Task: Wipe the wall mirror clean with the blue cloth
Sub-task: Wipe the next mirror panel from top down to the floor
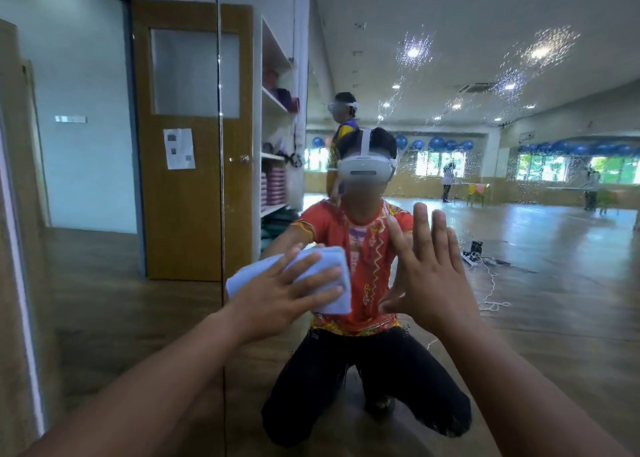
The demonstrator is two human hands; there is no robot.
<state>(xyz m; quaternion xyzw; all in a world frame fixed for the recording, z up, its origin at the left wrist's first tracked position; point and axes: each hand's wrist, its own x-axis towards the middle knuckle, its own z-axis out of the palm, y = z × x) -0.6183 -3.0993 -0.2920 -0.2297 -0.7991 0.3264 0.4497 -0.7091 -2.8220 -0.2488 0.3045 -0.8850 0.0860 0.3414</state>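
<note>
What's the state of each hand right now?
Left hand: open, straight fingers pressing the folded light-blue cloth against the wall mirror.
Right hand: open, holding nothing.

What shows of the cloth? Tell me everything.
The cloth is pale blue, soft-looking fabric, folded into a thick pad. It lies flat against the mirror, just right of a panel seam. The left hand presses on it with straight, spread fingers, covering its middle; its edges stick out. The right hand is apart from it.
</note>
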